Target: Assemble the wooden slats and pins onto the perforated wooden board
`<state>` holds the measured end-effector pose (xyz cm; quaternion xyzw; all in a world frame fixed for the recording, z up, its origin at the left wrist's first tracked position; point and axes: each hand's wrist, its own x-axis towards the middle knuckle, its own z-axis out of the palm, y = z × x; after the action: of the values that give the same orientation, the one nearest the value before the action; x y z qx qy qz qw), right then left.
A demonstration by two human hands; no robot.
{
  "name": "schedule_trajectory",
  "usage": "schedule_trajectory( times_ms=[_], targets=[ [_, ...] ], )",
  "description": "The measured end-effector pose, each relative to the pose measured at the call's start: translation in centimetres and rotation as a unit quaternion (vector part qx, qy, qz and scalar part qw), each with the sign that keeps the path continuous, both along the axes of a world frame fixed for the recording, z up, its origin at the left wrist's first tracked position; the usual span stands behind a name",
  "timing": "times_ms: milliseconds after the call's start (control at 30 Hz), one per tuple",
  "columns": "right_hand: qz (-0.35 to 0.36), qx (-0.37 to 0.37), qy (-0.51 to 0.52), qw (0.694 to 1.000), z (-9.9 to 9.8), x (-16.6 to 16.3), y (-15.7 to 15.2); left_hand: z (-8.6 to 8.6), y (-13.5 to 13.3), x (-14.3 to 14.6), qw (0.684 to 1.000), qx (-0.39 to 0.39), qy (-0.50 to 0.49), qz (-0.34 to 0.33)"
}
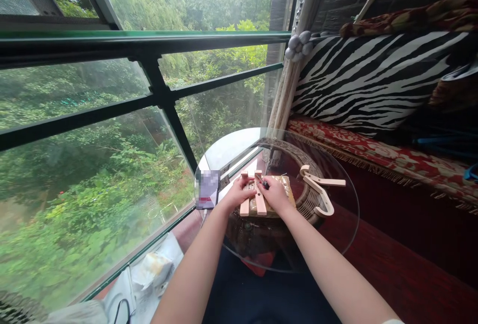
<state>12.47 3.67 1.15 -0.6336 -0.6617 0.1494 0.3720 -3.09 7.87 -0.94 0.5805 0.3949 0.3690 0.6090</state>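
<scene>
My left hand [240, 194] is closed around the pale wooden strips near the middle of the glass table, its fingers reaching across the left strip [244, 208] toward the right strip [260, 206]. Dark holes show in the right strip. My right hand [277, 194] pinches a small dark tool [265, 184] against that strip; its tip and exact kind are hidden. Beneath the strips and my right hand lies a tan, shiny packet [290, 193]. To the right, a curved wooden piece with hooked ends [321, 199] rests on the glass, joined to or touching a straight wooden bar [332, 182].
The round glass tabletop [345, 224] stands on a wicker base. A phone [207, 189] with a cable stands upright at its left edge. Window frames [153, 75] rise close on the left. A zebra-patterned cushion [373, 80] sits on the right-hand bench. White bags [149, 274] lie low at left.
</scene>
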Motion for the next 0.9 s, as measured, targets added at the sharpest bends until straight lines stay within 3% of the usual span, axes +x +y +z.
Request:
schedule_trajectory(
  times_ms=[533, 900],
  targets=[
    [0.001, 0.051, -0.009, 0.999, -0.12, -0.2, -0.05, 0.39, -0.08, -0.2, 1.0, 0.005, 0.001, -0.02],
    [0.001, 0.021, -0.004, 1.0, 0.26, -0.24, 0.14, -0.22, 0.2, -0.12, 1.0, 0.001, -0.001, -0.012]
  ],
)
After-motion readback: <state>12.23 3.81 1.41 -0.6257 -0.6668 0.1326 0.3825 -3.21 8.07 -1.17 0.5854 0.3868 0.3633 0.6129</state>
